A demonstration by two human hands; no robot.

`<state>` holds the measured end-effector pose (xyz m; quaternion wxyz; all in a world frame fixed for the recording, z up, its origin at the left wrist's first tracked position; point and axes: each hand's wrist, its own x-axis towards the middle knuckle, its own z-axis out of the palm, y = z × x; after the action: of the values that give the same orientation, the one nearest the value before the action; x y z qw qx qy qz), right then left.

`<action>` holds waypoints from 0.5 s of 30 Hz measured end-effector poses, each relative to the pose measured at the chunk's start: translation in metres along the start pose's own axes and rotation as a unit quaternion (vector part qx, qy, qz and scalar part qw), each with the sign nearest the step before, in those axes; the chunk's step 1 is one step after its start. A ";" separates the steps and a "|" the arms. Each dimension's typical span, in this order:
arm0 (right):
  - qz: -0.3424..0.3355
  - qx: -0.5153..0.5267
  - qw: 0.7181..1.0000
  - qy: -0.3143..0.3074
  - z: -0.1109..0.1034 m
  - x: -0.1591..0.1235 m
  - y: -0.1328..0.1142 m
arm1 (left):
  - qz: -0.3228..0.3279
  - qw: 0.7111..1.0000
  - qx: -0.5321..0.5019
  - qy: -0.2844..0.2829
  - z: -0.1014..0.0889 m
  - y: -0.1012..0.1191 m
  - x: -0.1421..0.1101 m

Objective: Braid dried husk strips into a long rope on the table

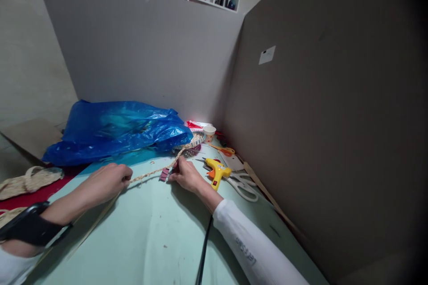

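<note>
A thin braided straw cord (147,174) runs between my hands, with loose straw strands trailing toward the lower left. My left hand (112,180) is closed, pinching the braid's near end. My right hand (185,174) is farther forward, its bent fingers at the braid, the grip partly hidden. Just left of its thumb is a mauve clip (164,174); I cannot tell whether it touches the braid. Beyond, the braid reaches a coiled woven straw piece (197,140). Right of my right hand lies a yellow glue gun (218,171).
White-handled scissors (245,187) and orange-handled scissors (227,151) lie right. A paper cup (209,131) stands behind. A blue plastic bag (117,129) fills the back left. A black cable (205,249) crosses the front; woven straw pieces (33,180) lie far left. Grey partitions (160,53) enclose the table.
</note>
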<state>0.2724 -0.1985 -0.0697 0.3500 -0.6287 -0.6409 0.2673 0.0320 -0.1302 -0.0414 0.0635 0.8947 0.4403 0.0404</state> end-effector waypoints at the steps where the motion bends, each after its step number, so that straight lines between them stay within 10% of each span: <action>1: 0.002 0.002 1.000 -0.002 0.000 0.000 0.000 | -0.001 1.000 0.010 0.002 0.001 0.005 0.002; 15: 0.018 0.027 0.999 0.000 0.002 0.005 0.007 | 0.008 0.997 0.076 0.006 0.002 0.033 0.013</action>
<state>0.2757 -0.1931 -0.0761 0.3624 -0.6301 -0.6221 0.2909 0.0662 -0.1399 -0.0379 -0.0079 0.9001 0.4354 0.0123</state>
